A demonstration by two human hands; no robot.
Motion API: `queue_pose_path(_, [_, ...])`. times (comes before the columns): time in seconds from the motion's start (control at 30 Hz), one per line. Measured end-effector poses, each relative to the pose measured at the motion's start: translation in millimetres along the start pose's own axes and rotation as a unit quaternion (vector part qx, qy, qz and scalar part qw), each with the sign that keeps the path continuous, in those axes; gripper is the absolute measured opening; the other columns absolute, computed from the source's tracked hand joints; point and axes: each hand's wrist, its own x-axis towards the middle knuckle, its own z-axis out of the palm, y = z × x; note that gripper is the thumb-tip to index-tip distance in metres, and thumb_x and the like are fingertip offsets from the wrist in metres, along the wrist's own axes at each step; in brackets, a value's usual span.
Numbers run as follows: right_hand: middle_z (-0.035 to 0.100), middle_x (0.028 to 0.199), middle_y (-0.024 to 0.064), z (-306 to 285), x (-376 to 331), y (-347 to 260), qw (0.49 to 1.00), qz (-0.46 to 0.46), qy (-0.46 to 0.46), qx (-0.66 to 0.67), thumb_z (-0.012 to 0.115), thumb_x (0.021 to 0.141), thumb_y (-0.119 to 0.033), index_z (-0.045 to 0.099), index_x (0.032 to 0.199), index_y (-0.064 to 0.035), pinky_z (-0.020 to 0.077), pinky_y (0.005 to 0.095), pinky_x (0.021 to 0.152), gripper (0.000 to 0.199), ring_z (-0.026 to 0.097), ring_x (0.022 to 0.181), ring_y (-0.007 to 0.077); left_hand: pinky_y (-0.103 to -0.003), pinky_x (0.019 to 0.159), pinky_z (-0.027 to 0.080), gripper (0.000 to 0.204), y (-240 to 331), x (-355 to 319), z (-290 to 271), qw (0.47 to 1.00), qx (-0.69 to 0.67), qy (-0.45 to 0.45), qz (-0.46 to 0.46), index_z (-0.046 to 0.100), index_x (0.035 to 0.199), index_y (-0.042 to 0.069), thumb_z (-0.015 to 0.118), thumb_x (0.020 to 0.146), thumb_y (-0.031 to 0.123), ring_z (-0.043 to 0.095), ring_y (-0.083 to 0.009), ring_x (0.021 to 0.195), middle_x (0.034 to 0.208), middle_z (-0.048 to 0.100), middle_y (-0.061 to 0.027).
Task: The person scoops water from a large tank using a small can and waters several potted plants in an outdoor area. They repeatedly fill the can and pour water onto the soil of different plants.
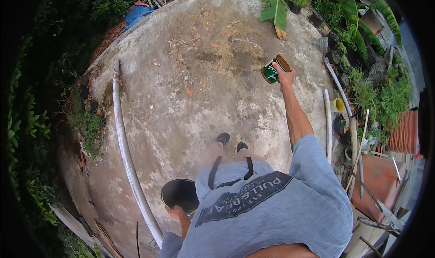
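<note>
My right arm reaches forward, and my right hand (285, 75) is closed round the rim and side of a green tin can (271, 74). The can is tilted, its open mouth facing up and to the right, with a brownish inside. Low on my left side, my left hand (177, 212) grips the edge of a black bucket (174, 190). The bucket's mouth faces up, and its inside is dark, so I cannot tell what it holds. Part of the bucket is hidden behind my grey shirt (272, 208).
A long pale pole (121, 135) lies along the left of the concrete ground (217, 99). Plants (383, 92), more poles (328, 122) and a yellow container (338, 105) line the right. A banana leaf (277, 6) hangs over the far right. Blue sheeting (137, 14) lies at the far left.
</note>
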Motion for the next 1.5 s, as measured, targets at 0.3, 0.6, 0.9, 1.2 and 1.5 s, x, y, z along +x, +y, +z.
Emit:
queue_pose_path(0.3, [0.054,0.117,0.0168,-185.5,-131.9,235.3,0.989,0.122,0.067,-0.054,0.09,0.056,-0.042,0.033,0.127,0.0016,0.0434,0.0343,0.094,0.101,0.055,0.109,0.0253,-0.044,0.085,0.046,0.056,-88.6,-54.5,21.9,0.985,-0.157,-0.066,0.024,0.053,0.124,-0.003,0.045,0.068,-0.001,0.061,-0.0412,0.095,0.108,0.061,-0.0294])
queue_pose_path(0.6, [0.046,0.125,0.0202,-376.4,-282.6,353.5,0.888,0.291,0.121,-0.334,0.09,0.055,-0.035,0.03,0.128,-0.0012,0.0441,0.0456,0.096,0.1,0.049,0.117,0.0364,-0.044,0.089,0.045,0.057,-42.5,-57.8,-9.6,0.993,-0.069,-0.04,0.086,0.052,0.127,0.0,0.047,0.07,0.001,0.059,-0.043,0.1,0.113,0.059,-0.0295])
queue_pose_path(0.9, [0.042,0.132,0.0167,-222.9,-207.6,228.3,0.857,0.201,-0.133,-0.456,0.085,0.054,-0.045,0.024,0.136,-0.0089,0.0463,0.0501,0.093,0.109,0.05,0.118,0.0384,-0.045,0.092,0.043,0.055,-48.1,-32.2,25.6,0.98,-0.119,0.036,0.153,0.052,0.126,-0.003,0.052,0.071,0.002,0.057,-0.043,0.105,0.116,0.057,-0.0303])
queue_pose_path(1.2, [0.05,0.125,0.0215,-13.6,-63.6,-29.7,0.953,-0.174,-0.156,-0.194,0.088,0.052,-0.044,0.035,0.126,-0.004,0.045,0.0469,0.094,0.099,0.053,0.114,0.0375,-0.045,0.098,0.039,0.057,-116.6,-66.0,37.7,0.975,-0.167,0.045,0.138,0.05,0.125,-0.007,0.051,0.069,-0.002,0.054,-0.0457,0.108,0.115,0.056,-0.0326])
queue_pose_path(1.5, [0.05,0.123,0.0204,-7.6,-53.5,-35.4,0.978,-0.174,-0.104,0.054,0.087,0.056,-0.048,0.032,0.13,0.0025,0.043,0.038,0.096,0.105,0.052,0.116,0.0298,-0.045,0.095,0.041,0.057,-206.5,-105.9,52.9,0.97,-0.231,0.035,0.064,0.049,0.124,-0.01,0.047,0.068,0.0,0.055,-0.0461,0.104,0.113,0.056,-0.0333])
